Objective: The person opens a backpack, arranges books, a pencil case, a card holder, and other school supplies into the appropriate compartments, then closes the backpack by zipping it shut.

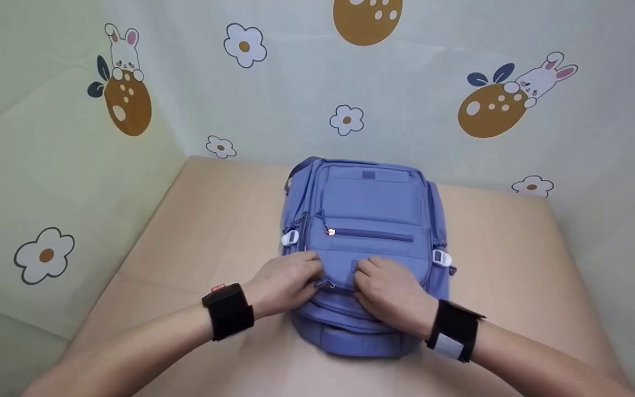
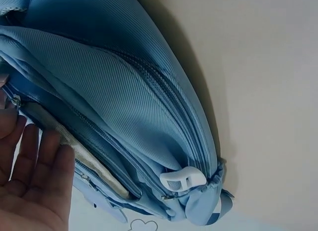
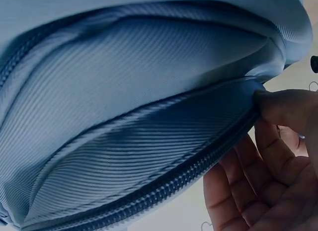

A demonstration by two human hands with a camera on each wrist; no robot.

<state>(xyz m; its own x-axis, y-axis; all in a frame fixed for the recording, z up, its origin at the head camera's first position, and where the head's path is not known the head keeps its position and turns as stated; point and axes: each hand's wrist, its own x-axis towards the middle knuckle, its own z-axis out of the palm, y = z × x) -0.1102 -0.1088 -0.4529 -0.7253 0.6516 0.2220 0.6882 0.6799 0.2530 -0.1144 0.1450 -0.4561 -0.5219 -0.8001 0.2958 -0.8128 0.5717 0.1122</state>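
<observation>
A blue backpack [image 1: 372, 201] lies on its back on the table, with its front facing up. The compartment nearest the person is unzipped; in the right wrist view its ribbed lining [image 3: 134, 156] and a row of zipper teeth [image 3: 169, 189] show. My left hand [image 1: 290, 277] grips the left part of the opening's edge, beside a metal zipper pull [image 2: 16, 100]; its fingertips are partly hidden. My right hand [image 1: 388, 292] pinches the opening's edge further right, thumb on the inner side and fingers beneath. A light lining strip [image 2: 82, 149] shows near the left hand.
The backpack rests on a beige tabletop [image 1: 229, 215]. White buckles [image 1: 291, 237] sit at its sides, and a closed zipped pocket [image 1: 372, 235] crosses its front. Patterned cloth walls [image 1: 295, 82] rise behind and beside the table. Each wrist wears a black band [image 1: 229, 311].
</observation>
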